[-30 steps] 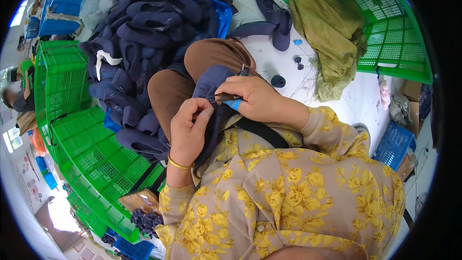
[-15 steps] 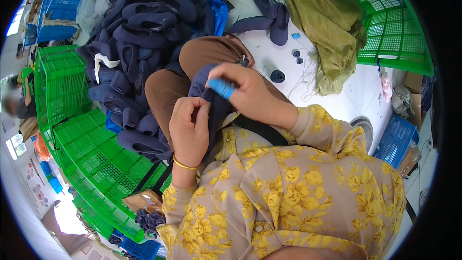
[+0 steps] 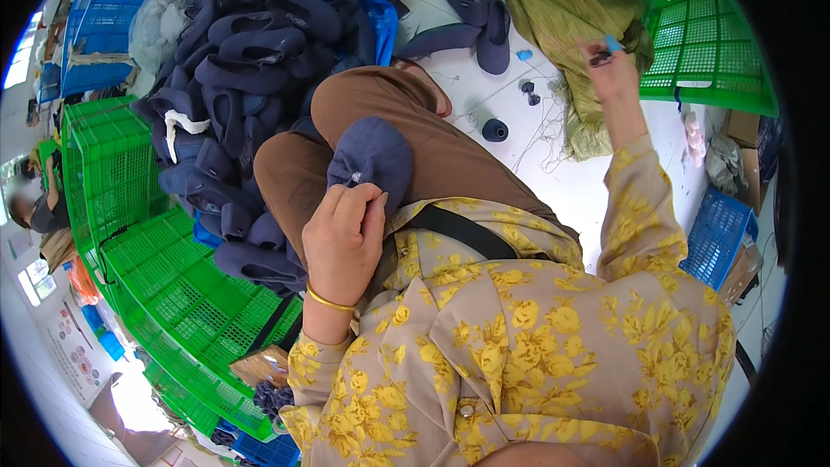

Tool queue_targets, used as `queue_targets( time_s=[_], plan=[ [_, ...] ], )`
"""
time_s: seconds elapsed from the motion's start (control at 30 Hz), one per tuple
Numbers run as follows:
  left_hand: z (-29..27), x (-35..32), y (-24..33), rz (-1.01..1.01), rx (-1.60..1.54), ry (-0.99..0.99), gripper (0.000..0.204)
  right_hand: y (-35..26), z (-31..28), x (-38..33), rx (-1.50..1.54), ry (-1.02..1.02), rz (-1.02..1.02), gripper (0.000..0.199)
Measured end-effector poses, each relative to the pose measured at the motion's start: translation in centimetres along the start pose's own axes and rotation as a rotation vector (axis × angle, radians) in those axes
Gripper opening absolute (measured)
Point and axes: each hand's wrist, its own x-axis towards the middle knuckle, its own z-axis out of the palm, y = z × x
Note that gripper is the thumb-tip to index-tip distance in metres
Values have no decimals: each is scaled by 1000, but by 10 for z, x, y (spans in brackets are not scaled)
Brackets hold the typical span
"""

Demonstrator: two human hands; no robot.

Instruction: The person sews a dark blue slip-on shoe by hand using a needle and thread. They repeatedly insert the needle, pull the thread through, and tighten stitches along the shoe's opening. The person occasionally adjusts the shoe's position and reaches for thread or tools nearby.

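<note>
A navy cloth slipper (image 3: pixel 373 151) rests on my lap, its rounded end pointing away from me. My left hand (image 3: pixel 346 238) pinches its near part, thumb against fingers. A small pale, shiny spot shows on the slipper just beyond my fingertips. Much of the slipper lies hidden under that hand. Out to the far right, my right hand (image 3: pixel 614 78) is raised at arm's length above the floor, with blue tape (image 3: pixel 613 43) around a digit. Its fingers are curled and a small dark thing shows at them, too blurred to name.
A heap of navy slippers (image 3: pixel 259 52) lies beyond my knees, left. Green crates (image 3: pixel 173 268) stand along the left, another green crate (image 3: pixel 713 60) at far right. An olive sack (image 3: pixel 562 0), loose slippers (image 3: pixel 493 35) and a dark thread spool (image 3: pixel 494 130) lie on the white floor.
My right hand has swung from beside my left hand out to the far right. The slipper now shows its rounded end on my lap, and my left hand still pinches there.
</note>
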Motion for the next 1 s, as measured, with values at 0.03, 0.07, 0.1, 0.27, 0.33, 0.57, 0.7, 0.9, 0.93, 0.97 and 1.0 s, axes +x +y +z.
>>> queue_targets(
  time_s=[0.03,0.07,0.1,0.27,0.33,0.57,0.7,0.9,0.93,0.97,1.0],
  plan=[
    [1,0,-2,40,50,16,10,-15,-10,13,-32,31,-71,11],
    [0,2,-4,40,80,23,10,-31,-19,24,-65,65,-145,9],
    [0,3,-6,35,114,32,9,-37,-18,26,-100,95,-212,7],
    [0,6,-8,-80,9,35,7,-51,-22,16,-270,37,-339,1],
    [-2,7,-9,-140,-43,11,6,-52,-26,11,-286,30,-345,2],
    [0,10,-8,111,234,-7,5,-70,-28,3,-232,15,-298,2],
    [9,13,-13,225,396,-48,16,-114,-26,5,-202,-93,-288,8],
    [14,14,-15,202,432,-38,16,-187,-6,5,-632,147,-991,11],
    [14,14,-16,184,400,-35,15,-186,3,-3,-670,227,-1172,14],
    [15,13,-18,165,368,-32,15,-174,11,-10,-720,205,-1091,15],
    [15,13,-19,115,259,8,13,-148,27,-25,-767,184,-1008,16]
  ],
)
